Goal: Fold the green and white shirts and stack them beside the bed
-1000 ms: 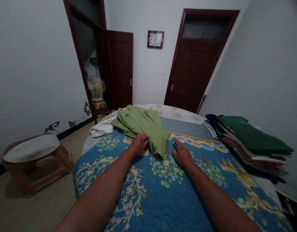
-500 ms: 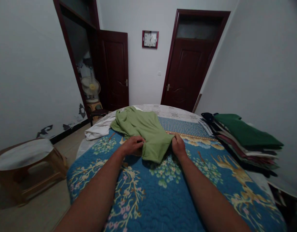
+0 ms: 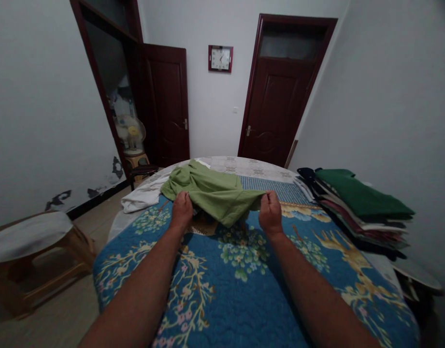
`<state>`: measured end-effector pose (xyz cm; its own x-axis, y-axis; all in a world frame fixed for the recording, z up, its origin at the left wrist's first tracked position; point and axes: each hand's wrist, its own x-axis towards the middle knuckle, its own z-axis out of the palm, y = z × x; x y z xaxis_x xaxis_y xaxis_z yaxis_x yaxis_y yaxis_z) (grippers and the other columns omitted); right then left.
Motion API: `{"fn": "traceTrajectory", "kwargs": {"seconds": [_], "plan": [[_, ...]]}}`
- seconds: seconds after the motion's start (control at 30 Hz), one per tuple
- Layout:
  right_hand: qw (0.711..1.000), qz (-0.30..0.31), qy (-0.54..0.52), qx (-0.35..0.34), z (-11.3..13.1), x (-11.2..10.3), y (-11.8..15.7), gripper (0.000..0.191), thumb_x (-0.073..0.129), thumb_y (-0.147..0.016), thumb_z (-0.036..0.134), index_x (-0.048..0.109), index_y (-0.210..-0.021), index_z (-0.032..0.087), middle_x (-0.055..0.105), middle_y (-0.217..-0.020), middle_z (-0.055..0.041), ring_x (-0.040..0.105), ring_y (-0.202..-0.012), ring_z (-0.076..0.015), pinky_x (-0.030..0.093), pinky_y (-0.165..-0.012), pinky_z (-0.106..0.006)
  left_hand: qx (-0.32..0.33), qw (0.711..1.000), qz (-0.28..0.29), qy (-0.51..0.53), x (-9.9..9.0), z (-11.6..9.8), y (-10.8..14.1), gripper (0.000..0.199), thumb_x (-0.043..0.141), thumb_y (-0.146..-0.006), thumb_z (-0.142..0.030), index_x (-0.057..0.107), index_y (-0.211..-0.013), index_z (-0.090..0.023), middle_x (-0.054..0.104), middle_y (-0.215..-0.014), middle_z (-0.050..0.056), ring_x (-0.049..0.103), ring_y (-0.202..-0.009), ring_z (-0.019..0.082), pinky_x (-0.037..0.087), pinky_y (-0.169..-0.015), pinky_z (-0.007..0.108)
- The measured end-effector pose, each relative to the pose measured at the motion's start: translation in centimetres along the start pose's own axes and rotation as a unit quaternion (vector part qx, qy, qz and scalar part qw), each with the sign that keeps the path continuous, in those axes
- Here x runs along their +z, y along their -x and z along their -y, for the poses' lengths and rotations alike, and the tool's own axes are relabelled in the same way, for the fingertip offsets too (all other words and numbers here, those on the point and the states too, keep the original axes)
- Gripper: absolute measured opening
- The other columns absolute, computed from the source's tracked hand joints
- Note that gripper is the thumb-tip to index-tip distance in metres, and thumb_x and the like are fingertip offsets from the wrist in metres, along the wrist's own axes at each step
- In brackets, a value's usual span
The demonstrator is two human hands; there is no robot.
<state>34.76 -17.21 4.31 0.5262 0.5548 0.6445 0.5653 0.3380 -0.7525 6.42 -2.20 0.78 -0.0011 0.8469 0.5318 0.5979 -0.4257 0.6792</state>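
I have the left hand (image 3: 181,211) curled closed, its fingertips pinching the near left edge of a light-green garment (image 3: 215,191), while the right hand (image 3: 270,212) is folded into a loose fist around the garment's right corner. Between the two grips I see the near edge drawn out and sagging in the middle, raised over the blue floral quilt (image 3: 225,299); the far part lies rumpled on the round table's far side. A crumpled white cloth (image 3: 144,197) sits just beside it on my left. Well apart on my right, a stack of folded clothes (image 3: 360,203), dark green on top, rests near the table's edge.
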Motion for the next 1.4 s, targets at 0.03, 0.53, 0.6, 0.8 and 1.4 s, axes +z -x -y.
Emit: {"fn": "traceTrajectory", "kwargs": {"seconds": [0.03,0.53,0.6,0.8,1.4], "plan": [[1.0,0.024,-0.01,-0.007,0.9,0.4,0.5,0.03,0.045,-0.105,0.05,0.058,-0.097,0.025,0.062,-0.085,-0.0006,0.054,-0.083,-0.0212,0.043,-0.076,-0.031,-0.025,0.999,-0.015,-0.025,-0.1,0.5,-0.2,0.029,0.036,-0.106,-0.025,0.059,-0.089,-0.024,0.068,-0.099,0.011,0.065,-0.101,0.027,0.051,-0.095,0.037],[0.886,0.462,0.021,-0.044,0.0,5.8,8.1,0.022,0.063,-0.102,0.037,0.067,-0.087,0.021,0.067,-0.081,0.0021,0.061,-0.079,-0.0159,0.04,-0.07,-0.025,-0.126,0.989,0.021,-0.069,-0.7,1.4,-0.3,0.034,0.056,-0.097,-0.038,0.072,-0.12,-0.018,0.08,-0.11,0.015,0.074,-0.106,0.032,0.055,-0.092,0.039],[0.891,0.453,-0.006,-0.026,-0.1,5.7,7.8,0.024,0.062,-0.102,0.039,0.07,-0.089,0.021,0.069,-0.083,0.0016,0.064,-0.08,-0.0168,0.043,-0.071,-0.025,-0.089,0.993,0.076,-0.026,-0.5,0.4,0.2,0.045,0.06,-0.096,-0.046,0.068,-0.131,-0.019,0.08,-0.116,0.013,0.075,-0.108,0.03,0.055,-0.094,0.038],[0.946,0.301,0.119,0.002,-2.5,5.0,6.0,0.023,0.056,-0.103,0.028,0.074,-0.113,0.019,0.077,-0.108,-0.0092,0.07,-0.101,-0.0224,0.051,-0.093,-0.032,-0.003,0.97,0.225,-0.096,0.1,-1.1,2.0,0.079,0.078,-0.08,-0.056,0.06,-0.148,-0.02,0.071,-0.141,0.02,0.068,-0.129,0.038,0.051,-0.107,0.043],[0.87,0.339,0.353,-0.058,-4.6,5.9,4.9,0.03,0.05,-0.11,0.031,0.078,-0.114,0.021,0.07,-0.12,-0.0114,0.063,-0.114,-0.0232,0.046,-0.098,-0.03,-0.103,0.918,0.264,0.277,-0.2,-1.7,1.2,0.089,0.074,-0.07,-0.032,0.057,-0.156,-0.017,0.078,-0.124,0.009,0.074,-0.113,0.029,0.057,-0.103,0.041]]}}
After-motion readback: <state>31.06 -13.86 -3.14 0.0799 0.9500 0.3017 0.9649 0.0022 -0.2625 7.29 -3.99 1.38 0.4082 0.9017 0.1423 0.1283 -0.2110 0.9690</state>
